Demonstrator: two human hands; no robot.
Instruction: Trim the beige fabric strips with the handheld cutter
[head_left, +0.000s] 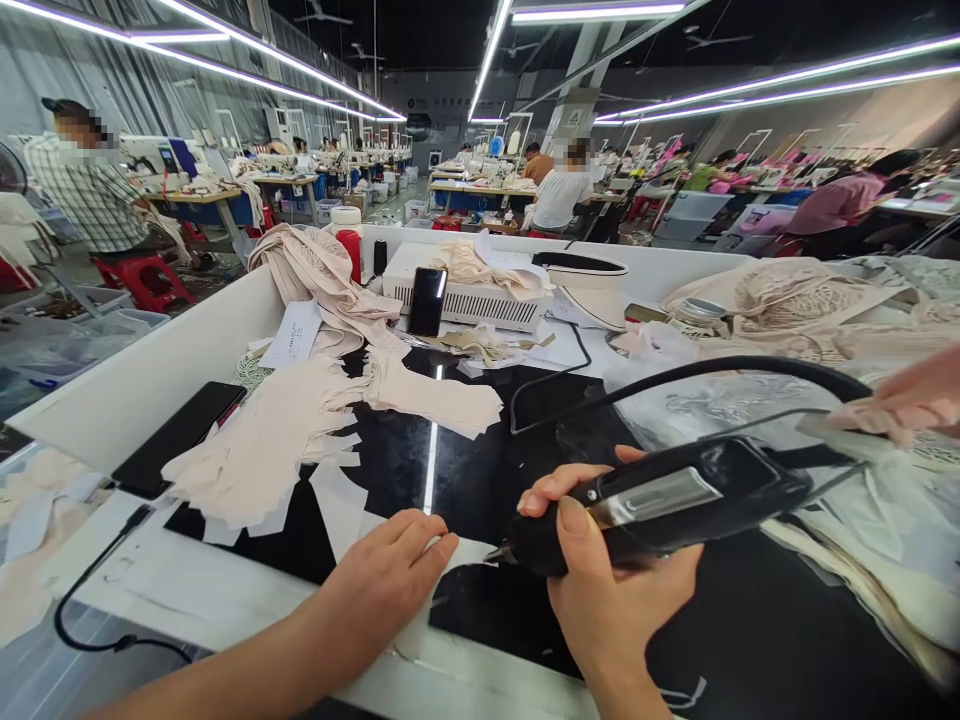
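Observation:
My left hand (394,560) lies low at the centre, its fingers bent and pressed together on a pale fabric piece (474,553). Part of that piece is hidden under the hand. Wrapped in my right hand (611,590) is a black corded handheld tool (675,500) with a silver panel. Its pointed metal tip is at the right end of the fabric piece; contact is hard to make out. Up and left of my left hand, stacked beige fabric pieces (262,435) spread over the black work surface (480,475).
Another person's hand (915,400) reaches in at the right, by the tool's cable (720,365). A phone (427,302) leans against a white vented box (487,312) at the back. Clear plastic bags (675,390) and lace fabric (802,295) lie at the right. A dark flat device (176,435) sits left.

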